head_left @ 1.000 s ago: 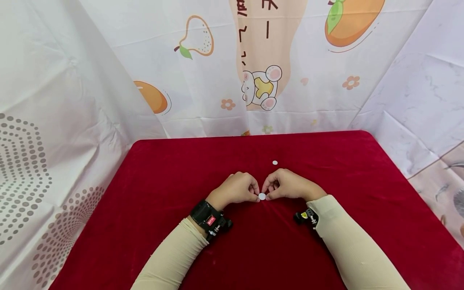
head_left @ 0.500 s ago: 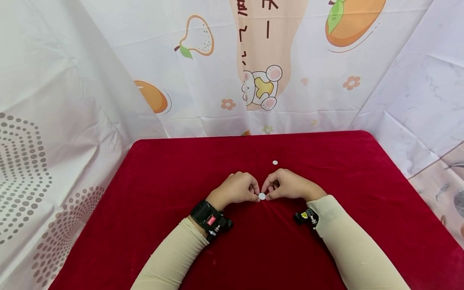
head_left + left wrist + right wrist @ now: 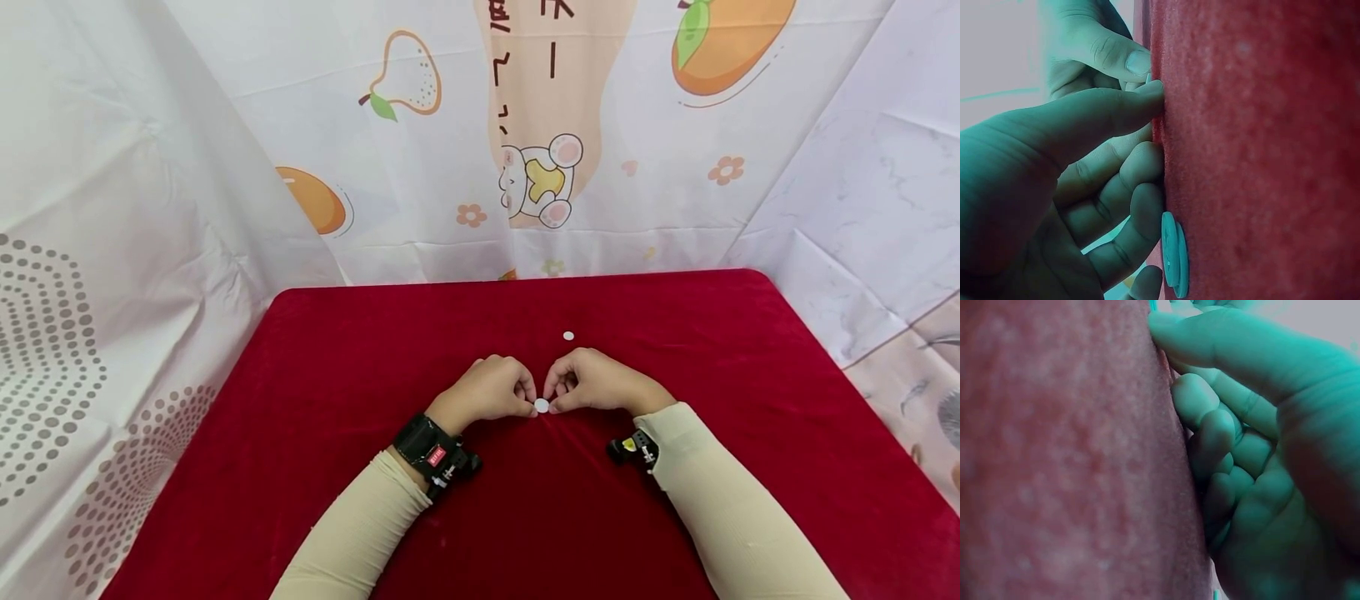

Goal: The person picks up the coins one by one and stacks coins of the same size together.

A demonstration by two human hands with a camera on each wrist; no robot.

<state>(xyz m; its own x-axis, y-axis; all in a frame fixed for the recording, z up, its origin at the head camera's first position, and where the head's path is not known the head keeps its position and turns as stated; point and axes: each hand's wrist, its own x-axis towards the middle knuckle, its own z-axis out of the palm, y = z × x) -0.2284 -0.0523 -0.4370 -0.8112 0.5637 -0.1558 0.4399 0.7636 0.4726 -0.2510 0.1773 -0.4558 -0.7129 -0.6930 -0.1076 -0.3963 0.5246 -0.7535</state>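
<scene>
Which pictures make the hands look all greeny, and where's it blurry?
Both wrist views tint the left hand and right hand blue-green; left wrist: red cloth looks soft, upper left corner washed out pale; right wrist: cloth blurry and grainy; head view: warmer skin tones, fairly sharp.

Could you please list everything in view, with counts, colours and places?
Cloth: one, red, covering the table.
Near disc: one visible, white, around mid-cloth.
Far discs: two overlapping in the left wrist view, white, farther back on the cloth.
Back curtain: one, white with fruit and cartoon prints, behind the table.
Left curtain: one, white with grey dots.
Right curtain: one, white marbled.
Wrist devices: two, black, one per wrist.
Sleeves: two, cream, on both arms.
Left hand: one, bare, at the near disc's left edge.
Right hand: one, bare, at its right edge.
</scene>
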